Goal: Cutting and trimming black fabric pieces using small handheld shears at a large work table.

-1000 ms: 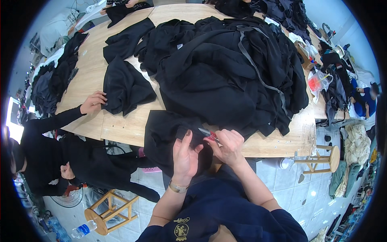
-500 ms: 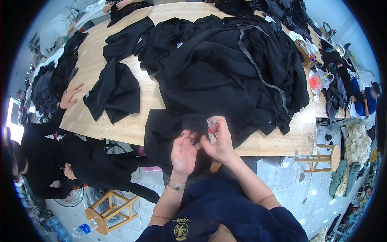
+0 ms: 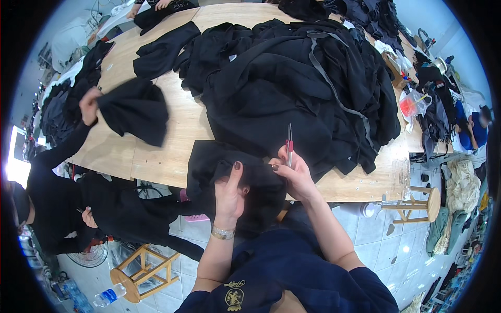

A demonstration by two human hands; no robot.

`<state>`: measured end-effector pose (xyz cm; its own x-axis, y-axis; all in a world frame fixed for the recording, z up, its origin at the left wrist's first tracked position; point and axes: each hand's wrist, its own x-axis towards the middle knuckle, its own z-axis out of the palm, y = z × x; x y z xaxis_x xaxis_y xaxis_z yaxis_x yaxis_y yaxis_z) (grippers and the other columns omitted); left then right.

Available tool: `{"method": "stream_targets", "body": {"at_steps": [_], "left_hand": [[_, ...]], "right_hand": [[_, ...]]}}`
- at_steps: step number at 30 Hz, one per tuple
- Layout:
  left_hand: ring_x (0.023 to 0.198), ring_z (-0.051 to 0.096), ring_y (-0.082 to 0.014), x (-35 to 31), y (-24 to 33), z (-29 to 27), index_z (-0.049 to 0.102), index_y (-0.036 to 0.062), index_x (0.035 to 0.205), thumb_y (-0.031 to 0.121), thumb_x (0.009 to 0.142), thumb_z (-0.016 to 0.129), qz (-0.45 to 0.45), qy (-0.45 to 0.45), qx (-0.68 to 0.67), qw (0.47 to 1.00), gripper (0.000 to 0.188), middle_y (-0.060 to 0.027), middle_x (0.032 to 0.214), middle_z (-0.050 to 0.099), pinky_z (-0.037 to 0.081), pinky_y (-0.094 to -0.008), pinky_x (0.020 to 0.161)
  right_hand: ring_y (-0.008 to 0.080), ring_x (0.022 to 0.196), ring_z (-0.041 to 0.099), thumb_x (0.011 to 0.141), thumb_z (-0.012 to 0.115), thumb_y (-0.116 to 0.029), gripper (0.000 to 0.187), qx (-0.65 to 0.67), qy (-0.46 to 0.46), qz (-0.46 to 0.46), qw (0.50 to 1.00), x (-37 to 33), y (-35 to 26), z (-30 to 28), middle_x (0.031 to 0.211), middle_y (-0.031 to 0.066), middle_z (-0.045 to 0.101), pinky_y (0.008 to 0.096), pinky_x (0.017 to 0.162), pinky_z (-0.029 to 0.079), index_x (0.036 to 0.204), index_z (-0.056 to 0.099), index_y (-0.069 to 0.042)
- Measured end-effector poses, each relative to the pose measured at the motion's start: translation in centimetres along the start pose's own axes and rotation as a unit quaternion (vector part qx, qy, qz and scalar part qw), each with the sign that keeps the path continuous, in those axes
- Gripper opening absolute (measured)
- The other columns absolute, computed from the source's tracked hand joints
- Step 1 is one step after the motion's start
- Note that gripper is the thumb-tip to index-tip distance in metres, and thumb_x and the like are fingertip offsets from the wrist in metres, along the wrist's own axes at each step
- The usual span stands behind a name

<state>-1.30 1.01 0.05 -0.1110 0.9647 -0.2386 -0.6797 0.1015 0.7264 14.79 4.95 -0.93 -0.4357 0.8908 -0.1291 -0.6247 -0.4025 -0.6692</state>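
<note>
My left hand (image 3: 228,195) pinches the black garment (image 3: 229,172) at the near table (image 3: 172,151) edge, my right hand (image 3: 295,175) grips upright thread snips (image 3: 289,141), and, judging by the large black pile (image 3: 297,88), most pieces remain untrimmed.

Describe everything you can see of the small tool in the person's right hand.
The tool is a slim thread snip or small scissors with a red handle part and grey metal blades. It stands nearly upright, tips pointing away over the black pile. The right hand grips its lower end; the blades look closed, touching nothing. The left hand holds a black garment beside it.
</note>
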Motion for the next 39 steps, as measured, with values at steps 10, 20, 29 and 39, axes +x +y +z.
{"method": "stream_targets", "body": {"at_steps": [10, 20, 29, 39], "left_hand": [[0.072, 0.065, -0.0125, 0.3, 2.8, -0.8, 0.059, 0.0055, 0.103, 0.040, 0.090, 0.055, -0.091, 0.086, -0.084, 0.989, 0.037, -0.0046, 0.094, 0.065, 0.053, -0.0199, 0.051], [0.087, 0.064, -0.0202, -0.4, 2.8, 0.1, 0.058, 0.0031, 0.103, 0.032, 0.093, 0.051, -0.121, 0.004, -0.194, 0.974, 0.031, -0.0087, 0.101, 0.063, 0.056, -0.0323, 0.073], [0.093, 0.062, -0.0208, -1.1, -0.9, 0.2, 0.053, -0.0027, 0.110, 0.005, 0.091, 0.053, 0.099, -0.004, -0.001, 0.995, 0.021, -0.0117, 0.106, 0.059, 0.055, -0.0359, 0.081], [0.093, 0.058, -0.0130, -1.8, -3.6, 0.8, 0.050, -0.0014, 0.115, 0.001, 0.090, 0.052, 0.212, 0.027, 0.224, 0.951, 0.025, -0.0073, 0.109, 0.057, 0.052, -0.0261, 0.078]], "right_hand": [[0.0111, 0.080, 0.059, 0.079, 0.058, 0.000, 0.027, -0.445, 0.053, -0.092, 0.889, 0.3, 0.9, -1.3, 0.086, 0.0050, 0.059, 0.0262, 0.073, 0.047, 0.100, 0.041, -0.004], [0.0078, 0.071, 0.053, 0.084, 0.056, 0.000, 0.019, -0.494, 0.192, -0.114, 0.840, 1.5, 0.5, -1.3, 0.080, 0.0039, 0.055, 0.0209, 0.064, 0.043, 0.090, 0.039, -0.005], [0.0141, 0.066, 0.052, 0.074, 0.070, -0.007, 0.035, -0.489, 0.114, -0.247, 0.829, 0.1, 1.0, 4.3, 0.077, 0.0077, 0.054, 0.0270, 0.056, 0.043, 0.094, 0.042, -0.001], [0.0238, 0.070, 0.063, 0.078, 0.063, 0.002, 0.022, -0.609, 0.182, -0.326, 0.700, -0.4, 2.8, 3.3, 0.079, 0.0111, 0.062, 0.0301, 0.060, 0.048, 0.092, 0.046, -0.002]]}}
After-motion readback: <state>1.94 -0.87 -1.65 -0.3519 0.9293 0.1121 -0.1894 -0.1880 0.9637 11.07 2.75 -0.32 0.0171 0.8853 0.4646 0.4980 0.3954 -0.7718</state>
